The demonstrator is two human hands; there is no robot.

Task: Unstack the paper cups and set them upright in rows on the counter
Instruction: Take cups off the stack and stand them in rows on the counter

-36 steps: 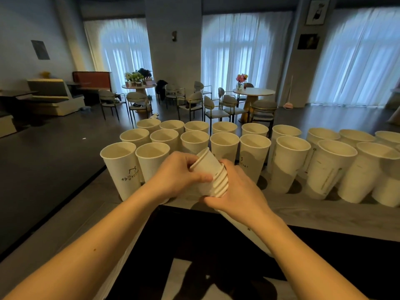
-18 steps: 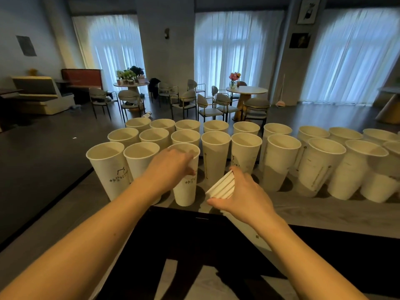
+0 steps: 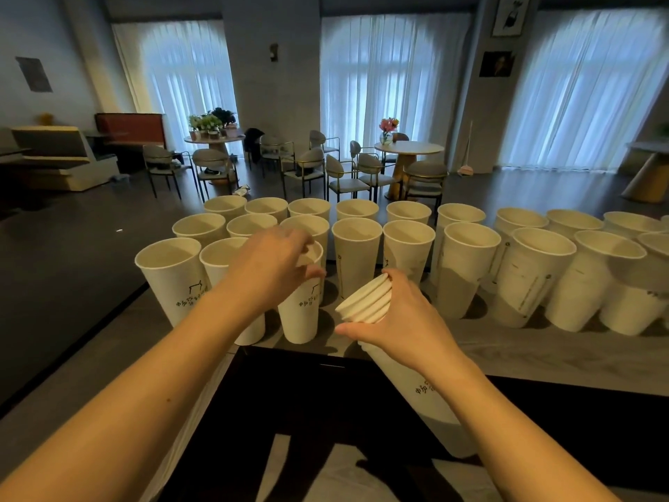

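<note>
Head view: your left hand grips the printed cup near the counter's front edge; the right hand clasps the stack. Careless release may topple neighbouring cups.

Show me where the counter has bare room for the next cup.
Free: the counter strip along its near edge, in front of the right-hand cups. A narrower gap lies between the cup under the left hand and the stack in the right hand. Behind, cups stand packed.
</note>
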